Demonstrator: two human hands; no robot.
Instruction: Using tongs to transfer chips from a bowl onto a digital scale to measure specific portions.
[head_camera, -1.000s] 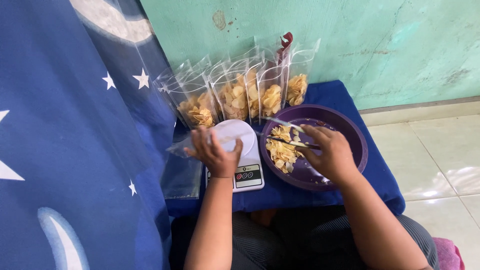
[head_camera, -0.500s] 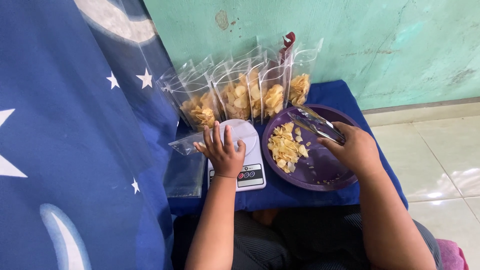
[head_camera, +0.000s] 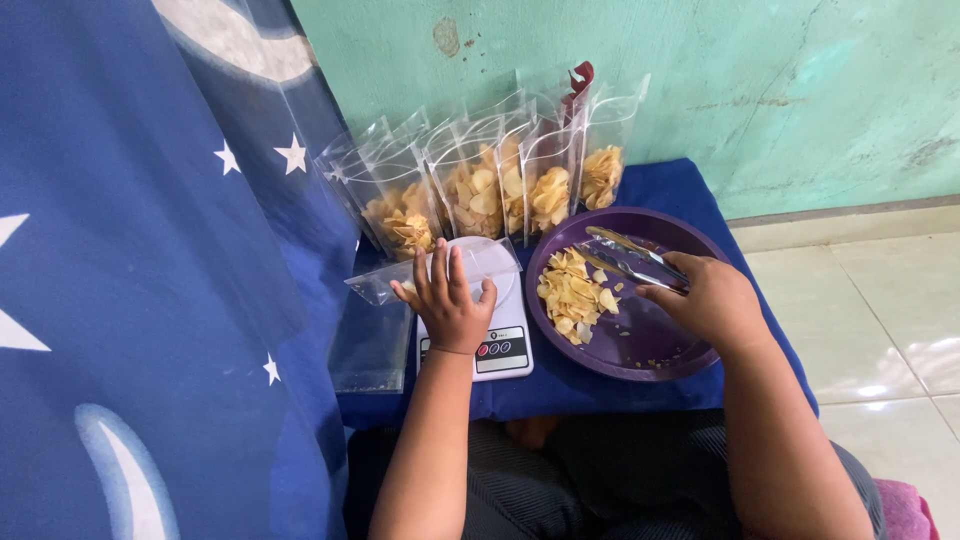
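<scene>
Pale green plaster wall (head_camera: 780, 90) backs a low table under a blue cloth (head_camera: 690, 190), with a star-and-moon curtain (head_camera: 150, 300) hanging at the left and white floor tiles (head_camera: 880, 300) at the right. Clear pouches of golden chips (head_camera: 480, 190) stand upright in a row against the wall, close behind a white kitchen scale (head_camera: 500, 350). The left hand (head_camera: 448, 305) rests fingers spread on an empty clear pouch (head_camera: 440, 272), which lies flat across the scale platform, its long axis running left to right. The right hand (head_camera: 715, 300) grips metal tongs (head_camera: 630, 258) that point up and left over a purple bowl (head_camera: 640, 350). A heap of chips (head_camera: 572, 292) sits in the bowl's left half, just below the tong tips.
</scene>
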